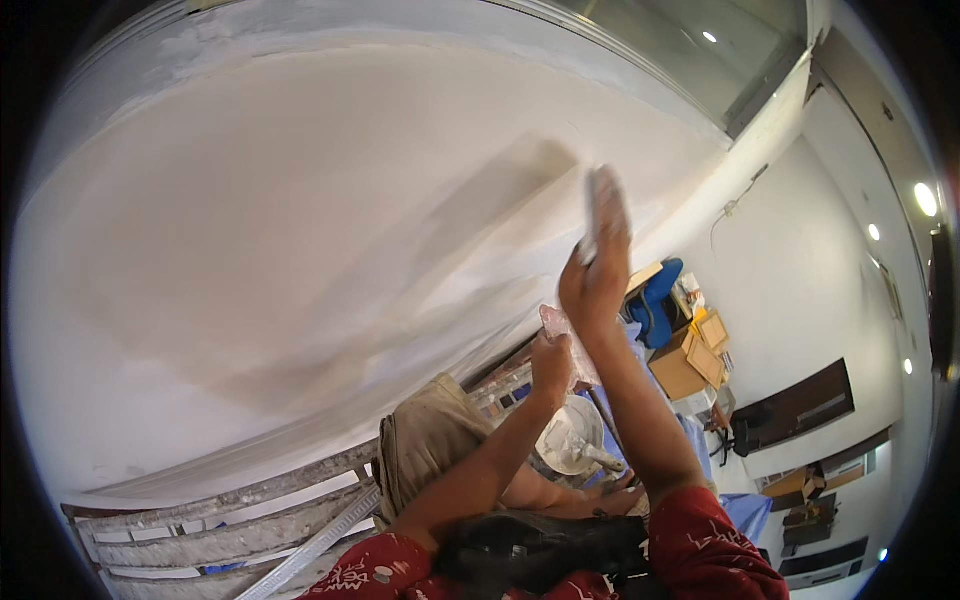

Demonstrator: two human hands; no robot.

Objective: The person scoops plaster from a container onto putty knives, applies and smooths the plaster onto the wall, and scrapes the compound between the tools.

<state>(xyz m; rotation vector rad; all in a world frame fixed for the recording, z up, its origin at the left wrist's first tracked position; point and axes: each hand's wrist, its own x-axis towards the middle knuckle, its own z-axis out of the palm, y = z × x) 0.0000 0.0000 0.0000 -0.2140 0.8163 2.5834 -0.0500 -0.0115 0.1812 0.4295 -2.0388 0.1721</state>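
Observation:
In front of me rises a pale wall (250, 220) with smooth whitish plaster or putty on it. My right hand (602, 245) is raised close to the wall's right part. Its fingers are long, whitened and smeared by motion, and a thin pale edge runs along them; what it is I cannot make out. Lower down, my left hand (551, 370) is closed on a pinkish-white flat board (558, 322) smeared with paste. Below it stands a bucket (597, 420) with white paste inside and a tool handle (603, 458) sticking out over its rim.
Paint-spattered planks (240, 520) and a metal ladder-like strip (320, 540) lie at the lower left. My knee (430, 430) is bent beside the wall. To the right are cardboard boxes (688, 365), a blue chair (655, 305) and blue sheeting (745, 510). A window (690, 50) tops the wall.

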